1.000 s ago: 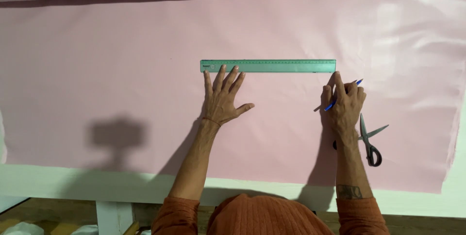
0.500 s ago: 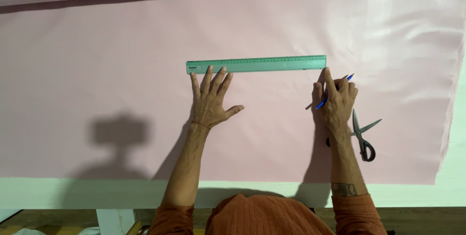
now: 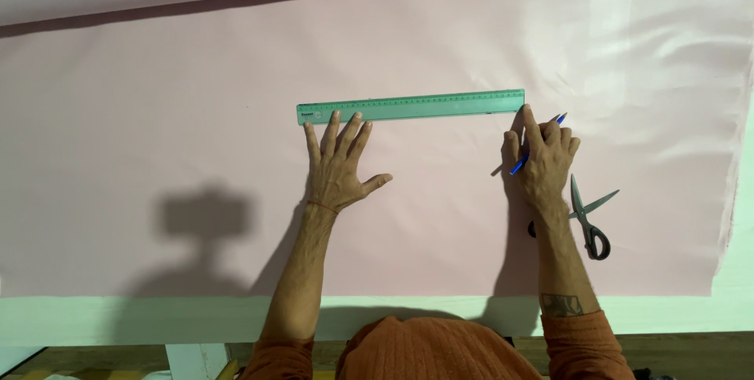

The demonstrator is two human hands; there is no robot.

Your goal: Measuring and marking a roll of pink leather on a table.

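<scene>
At frame centre a green ruler (image 3: 411,106) is laid on pink fabric (image 3: 157,113). The left hand (image 3: 339,168) is spread flat, the right hand (image 3: 543,162) clamped on a blue pen (image 3: 530,152). No drawn line can be seen; scissors (image 3: 589,211) lie untouched.

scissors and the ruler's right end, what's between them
In the head view, the right hand with a blue pen lies between the scissors and the ruler; under it, only pink sheet.

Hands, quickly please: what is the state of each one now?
Left hand: open, spread flat on the pink sheet, fingertips at the green ruler.
Right hand: closed on a blue pen, forefinger touching the ruler's end.
</scene>
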